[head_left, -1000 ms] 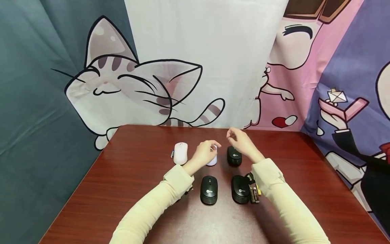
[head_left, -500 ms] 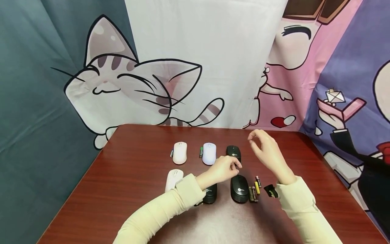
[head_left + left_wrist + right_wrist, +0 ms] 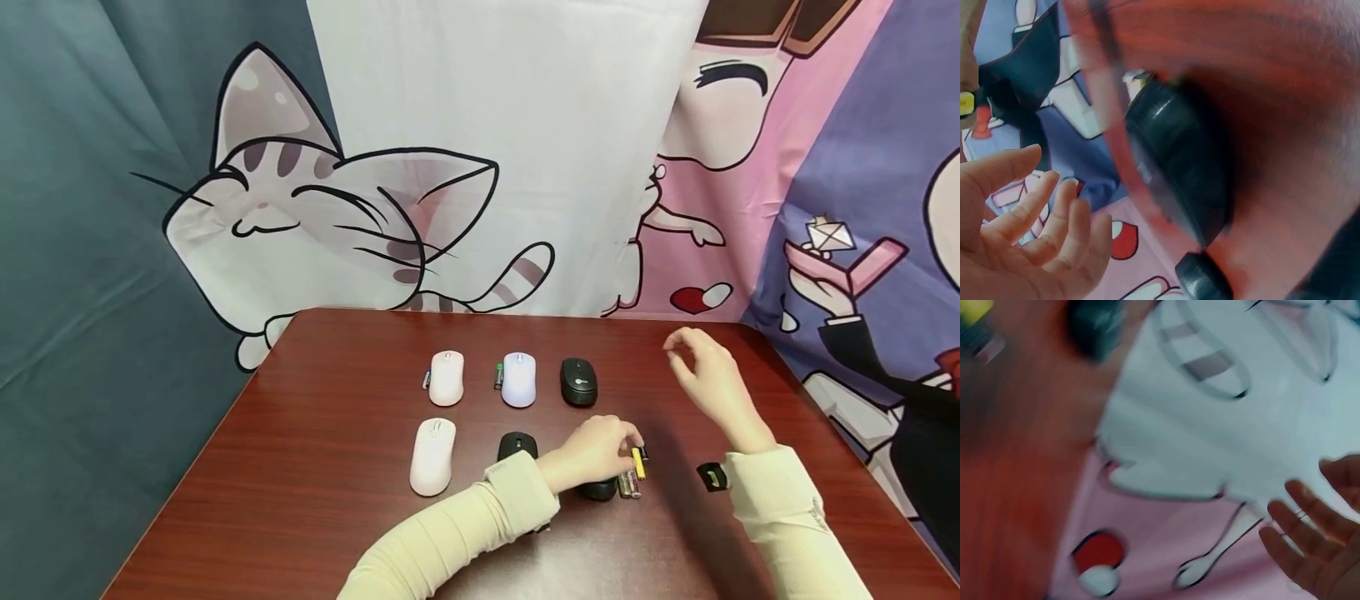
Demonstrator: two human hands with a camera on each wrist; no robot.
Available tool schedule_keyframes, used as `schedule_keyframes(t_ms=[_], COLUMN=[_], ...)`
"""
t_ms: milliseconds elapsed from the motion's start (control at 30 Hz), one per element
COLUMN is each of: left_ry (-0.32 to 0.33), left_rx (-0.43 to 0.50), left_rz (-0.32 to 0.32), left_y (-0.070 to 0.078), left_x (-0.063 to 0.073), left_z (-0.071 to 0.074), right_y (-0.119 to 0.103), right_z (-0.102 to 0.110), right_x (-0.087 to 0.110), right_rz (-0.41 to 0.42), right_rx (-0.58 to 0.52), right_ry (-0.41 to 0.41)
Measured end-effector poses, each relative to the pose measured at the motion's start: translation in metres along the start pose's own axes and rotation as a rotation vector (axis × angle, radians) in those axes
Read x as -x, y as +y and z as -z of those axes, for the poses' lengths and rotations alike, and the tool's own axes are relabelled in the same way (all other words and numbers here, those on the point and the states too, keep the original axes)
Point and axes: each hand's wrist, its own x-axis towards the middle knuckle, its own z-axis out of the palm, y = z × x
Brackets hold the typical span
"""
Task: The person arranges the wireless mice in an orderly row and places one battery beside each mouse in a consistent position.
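Observation:
My left hand (image 3: 596, 450) hangs over the front-right black mouse (image 3: 600, 490), which it partly hides. Its fingertips overlap the yellow battery (image 3: 638, 463) in the head view, beside darker batteries (image 3: 628, 485). In the left wrist view, that hand (image 3: 1041, 231) has loosely bent fingers with nothing between them, and a black mouse (image 3: 1182, 156) shows beyond. Farther right, my right hand (image 3: 708, 375) is raised above the table. The right wrist view shows its fingers (image 3: 1310, 519) relaxed and holding nothing.
White mice (image 3: 447, 379) (image 3: 431, 457) are at left, a lavender mouse (image 3: 519, 380) and black mouse (image 3: 579, 382) behind. Another black mouse (image 3: 517, 445) is partly behind the left arm. Small batteries (image 3: 498, 376) lie beside the back mice. A small black item (image 3: 712, 477) lies by the right sleeve.
My left hand has swept right and nearer, from over the lavender mouse to the batteries at right. My right hand has moved right, away from the back black mouse.

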Motion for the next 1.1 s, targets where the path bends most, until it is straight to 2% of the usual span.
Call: schedule_keyframes(t_ms=[200, 333, 467, 667, 900, 1100], left_ry=[0.069, 0.098, 0.087, 0.01, -0.073, -0.053], left_rx=[-0.222, -0.326, -0.359, -0.431, -0.482, -0.477], left_rz=[0.006, 0.014, 0.033, 0.06, 0.058, 0.055], left_y=[0.006, 0.006, 0.008, 0.016, 0.024, 0.027], left_x=[-0.002, -0.009, -0.019, -0.032, -0.037, -0.038], left_z=[-0.021, -0.029, -0.034, -0.045, -0.049, -0.052], right_y=[0.028, 0.042, 0.068, 0.099, 0.104, 0.1], right_z=[-0.004, -0.005, -0.005, -0.006, -0.011, -0.011], right_x=[0.014, 0.018, 0.023, 0.036, 0.041, 0.036], right_rz=[-0.042, -0.007, 0.02, -0.012, -0.037, -0.04], right_rx=[0.013, 0.019, -0.007, -0.02, -0.059, -0.068], right_ry=[-0.043, -0.036, -0.008, -0.018, -0.023, -0.008])
